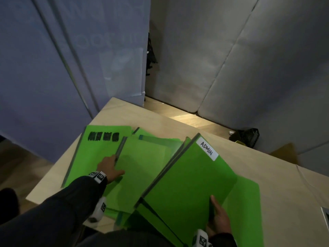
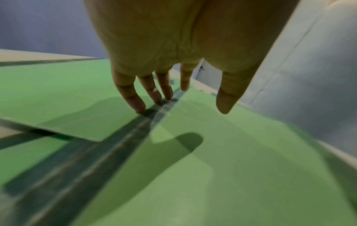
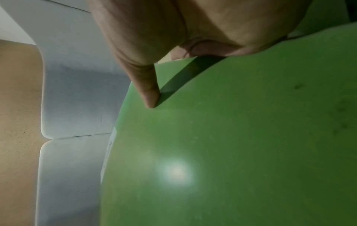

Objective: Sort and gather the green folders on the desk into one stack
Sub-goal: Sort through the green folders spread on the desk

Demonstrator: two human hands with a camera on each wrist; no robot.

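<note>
Both arms wear dark, near-black long sleeves. The left sleeve (image 1: 58,204) shows soft folds and ends at the wrist. There a band (image 1: 98,176) wraps round, white with black square code markers printed on it. A white rounded pod (image 1: 99,210) hangs under the left forearm and bears another black-and-white square marker on its side. The right sleeve (image 1: 223,239) shows only as a dark cuff at the bottom edge of the head view. Beside it sits a matching white pod (image 1: 201,238) with a square marker. The left hand (image 1: 110,167) and right hand (image 1: 219,218) are bare, without gloves.
</note>
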